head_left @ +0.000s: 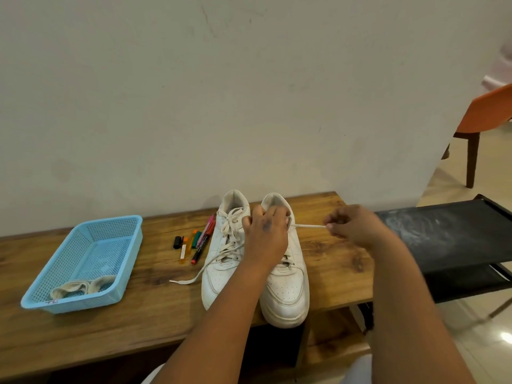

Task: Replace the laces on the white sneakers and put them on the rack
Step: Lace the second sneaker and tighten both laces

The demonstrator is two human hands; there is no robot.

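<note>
Two white sneakers are seen side by side on a wooden table [155, 314], heels toward the wall, toes toward the front edge. The right sneaker [288, 289] stands near the table's right edge, its toe reaching slightly past the front edge. The left sneaker [221, 261] stands just beside it and is laced; one loose lace end [191, 279] trails from it across the tabletop toward the front left.

The left hand [267, 234] is placed over the upper eyelet area of the right sneaker, fingers curled down onto the shoe at the collar; whether a lace is pinched beneath them cannot be told. The right hand [352, 224] is held beyond the sneaker's right side, over the right edge of the table, fingers curled, with thumb and forefinger pinching the tip of a white lace [307, 225]. This lace is drawn taut between the shoe's top eyelet and the right hand.

A light blue basket [130, 245] stands toward the left end of the table; folded off-white laces [83, 286] lie in its front corner. A group of markers [201, 241] lies between the basket and the left sneaker. A dark shoe rack [448, 234] adjoins the table's right edge. An orange chair [487, 112] is noted behind it.
</note>
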